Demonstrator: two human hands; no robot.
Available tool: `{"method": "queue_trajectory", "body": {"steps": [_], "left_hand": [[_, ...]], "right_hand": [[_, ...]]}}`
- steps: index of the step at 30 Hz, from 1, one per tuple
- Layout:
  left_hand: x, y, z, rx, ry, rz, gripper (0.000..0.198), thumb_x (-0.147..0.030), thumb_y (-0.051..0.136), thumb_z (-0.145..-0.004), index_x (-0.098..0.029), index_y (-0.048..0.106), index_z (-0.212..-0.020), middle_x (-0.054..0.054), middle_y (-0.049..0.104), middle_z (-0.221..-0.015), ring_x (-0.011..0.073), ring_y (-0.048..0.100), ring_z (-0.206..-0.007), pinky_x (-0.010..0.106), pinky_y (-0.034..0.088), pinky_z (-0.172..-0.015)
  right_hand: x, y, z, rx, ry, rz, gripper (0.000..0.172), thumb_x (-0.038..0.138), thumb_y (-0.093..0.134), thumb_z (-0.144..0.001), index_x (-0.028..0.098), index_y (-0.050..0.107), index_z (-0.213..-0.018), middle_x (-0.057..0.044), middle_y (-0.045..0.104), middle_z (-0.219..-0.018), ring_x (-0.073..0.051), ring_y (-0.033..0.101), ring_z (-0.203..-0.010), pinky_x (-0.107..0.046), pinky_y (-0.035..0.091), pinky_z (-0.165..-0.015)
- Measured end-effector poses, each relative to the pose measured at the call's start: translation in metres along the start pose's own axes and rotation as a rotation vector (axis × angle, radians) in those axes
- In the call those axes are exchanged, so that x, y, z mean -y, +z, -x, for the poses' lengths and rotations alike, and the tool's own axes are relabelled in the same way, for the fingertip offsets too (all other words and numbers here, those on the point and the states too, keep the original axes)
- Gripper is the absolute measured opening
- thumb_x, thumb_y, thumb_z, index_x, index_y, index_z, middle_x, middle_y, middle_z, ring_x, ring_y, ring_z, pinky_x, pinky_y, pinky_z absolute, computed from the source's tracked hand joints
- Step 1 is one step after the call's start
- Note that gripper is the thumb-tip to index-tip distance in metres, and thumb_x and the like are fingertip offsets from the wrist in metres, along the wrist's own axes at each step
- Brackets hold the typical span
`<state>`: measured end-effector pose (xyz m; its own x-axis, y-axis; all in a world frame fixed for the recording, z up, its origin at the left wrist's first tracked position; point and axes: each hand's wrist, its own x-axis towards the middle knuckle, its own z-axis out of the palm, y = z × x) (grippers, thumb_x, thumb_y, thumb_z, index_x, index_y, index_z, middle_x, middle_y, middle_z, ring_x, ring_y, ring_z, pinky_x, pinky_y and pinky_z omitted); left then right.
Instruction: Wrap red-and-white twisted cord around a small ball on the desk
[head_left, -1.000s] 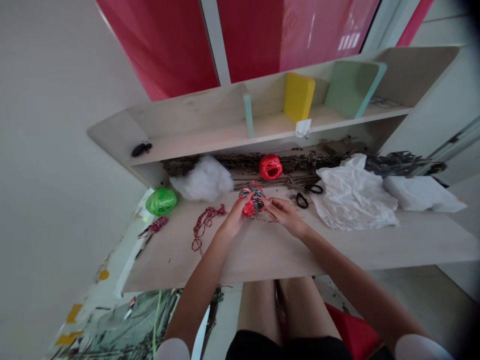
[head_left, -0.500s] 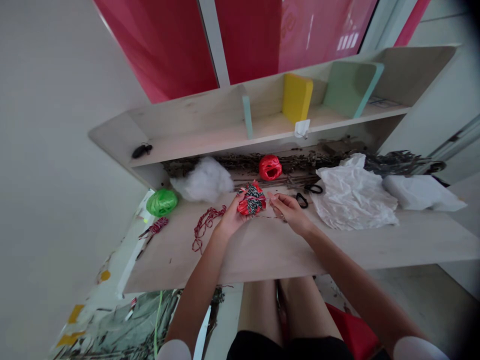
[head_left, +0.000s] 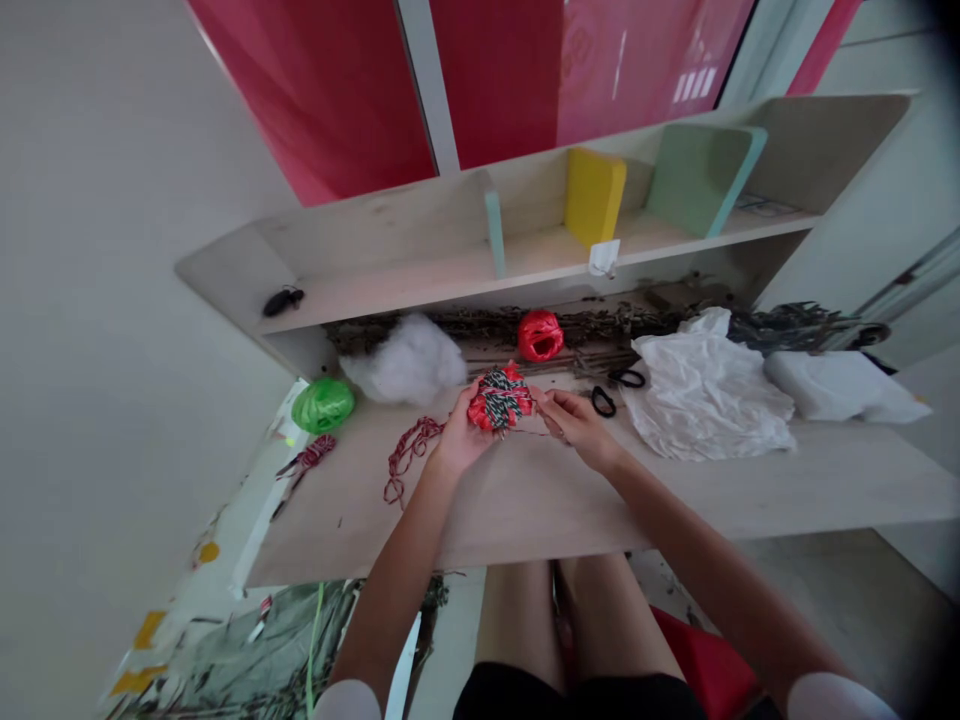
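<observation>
My left hand [head_left: 463, 432] is closed around a red bundle [head_left: 501, 398] wrapped with dark-green-and-white and red-and-white twine. At the bundle's right side, my right hand [head_left: 574, 425] pinches a thin red-and-white string close to the wrapping. A strand runs below, between the two hands. To the left of my left hand, a loose tangle of red-and-white twine [head_left: 411, 450] lies on the wooden desk [head_left: 525, 510]. Behind the bundle sits a roll of red plastic string [head_left: 540, 336]. Black-handled scissors [head_left: 604, 402] rest just beyond my right hand, their blades partly hidden.
White stuffing [head_left: 416, 362] and a green string roll [head_left: 323, 404] lie at the left, near wound red-and-white twine [head_left: 315, 452]. Crumpled white paper [head_left: 712, 390] covers the right. Dried stems [head_left: 592, 328] line the back under a shelf [head_left: 420, 285] with coloured dividers.
My right hand has shifted slightly, still pinching the string by the bundle. The bundle has turned a little in my left hand, showing more of the green-and-white twine.
</observation>
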<state>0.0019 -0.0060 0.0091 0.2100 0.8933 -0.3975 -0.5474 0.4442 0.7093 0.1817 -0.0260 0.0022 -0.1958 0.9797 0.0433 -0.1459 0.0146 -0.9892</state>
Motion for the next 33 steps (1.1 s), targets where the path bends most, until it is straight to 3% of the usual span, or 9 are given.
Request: {"method": "queue_trajectory", "body": {"steps": [9,15,21,25,27,33], "left_hand": [[-0.001,0.004,0.005,0.0,0.023,0.071,0.032,-0.039,0.056,-0.087,-0.024,0.062,-0.114,0.002,0.072,-0.092,0.0159,0.065,-0.073,0.029,0.052,-0.065],[0.007,0.0,0.002,0.092,-0.025,-0.027,0.038,-0.048,0.061,-0.082,-0.023,0.064,-0.111,0.004,0.072,-0.097,0.0176,0.066,-0.079,0.03,0.054,-0.068],[0.011,0.001,-0.002,0.127,0.296,-0.287,0.043,-0.041,0.073,-0.075,-0.02,0.067,-0.112,0.006,0.069,-0.112,0.0195,0.065,-0.091,0.03,0.052,-0.078],[0.012,0.002,0.001,0.15,0.228,-0.324,0.06,-0.058,0.07,-0.071,-0.02,0.064,-0.116,0.01,0.069,-0.111,0.022,0.066,-0.092,0.031,0.052,-0.075],[0.015,0.003,0.002,0.175,0.205,-0.353,0.065,-0.058,0.074,-0.065,-0.021,0.063,-0.117,0.009,0.068,-0.111,0.0216,0.065,-0.091,0.03,0.051,-0.074],[0.025,0.005,-0.002,0.185,0.407,-0.464,0.053,-0.043,0.081,-0.063,-0.019,0.065,-0.108,0.006,0.068,-0.106,0.0185,0.061,-0.098,0.026,0.046,-0.087]], "right_hand": [[0.002,0.002,0.001,0.0,0.005,0.038,0.052,0.071,0.059,-0.073,0.02,0.048,-0.064,0.007,0.032,-0.049,-0.008,0.024,-0.045,-0.025,0.017,-0.042],[-0.006,-0.002,0.0,0.071,0.005,-0.071,0.052,0.069,0.06,-0.074,0.021,0.045,-0.064,0.008,0.032,-0.05,-0.007,0.023,-0.045,-0.024,0.019,-0.044],[-0.001,-0.004,0.0,-0.006,-0.021,-0.087,0.052,0.069,0.061,-0.074,0.022,0.04,-0.064,0.009,0.029,-0.048,-0.006,0.02,-0.042,-0.024,0.016,-0.042],[0.0,-0.001,0.001,-0.026,-0.071,0.083,0.054,0.07,0.059,-0.074,0.021,0.042,-0.061,0.006,0.034,-0.05,-0.008,0.026,-0.046,-0.025,0.021,-0.044],[0.001,0.001,0.001,-0.012,-0.092,0.14,0.054,0.07,0.059,-0.074,0.021,0.043,-0.06,0.006,0.036,-0.052,-0.008,0.028,-0.049,-0.025,0.023,-0.046],[0.0,0.001,-0.001,0.083,-0.107,0.149,0.052,0.069,0.059,-0.074,0.02,0.047,-0.061,0.004,0.039,-0.055,-0.009,0.031,-0.052,-0.026,0.026,-0.049]]}}
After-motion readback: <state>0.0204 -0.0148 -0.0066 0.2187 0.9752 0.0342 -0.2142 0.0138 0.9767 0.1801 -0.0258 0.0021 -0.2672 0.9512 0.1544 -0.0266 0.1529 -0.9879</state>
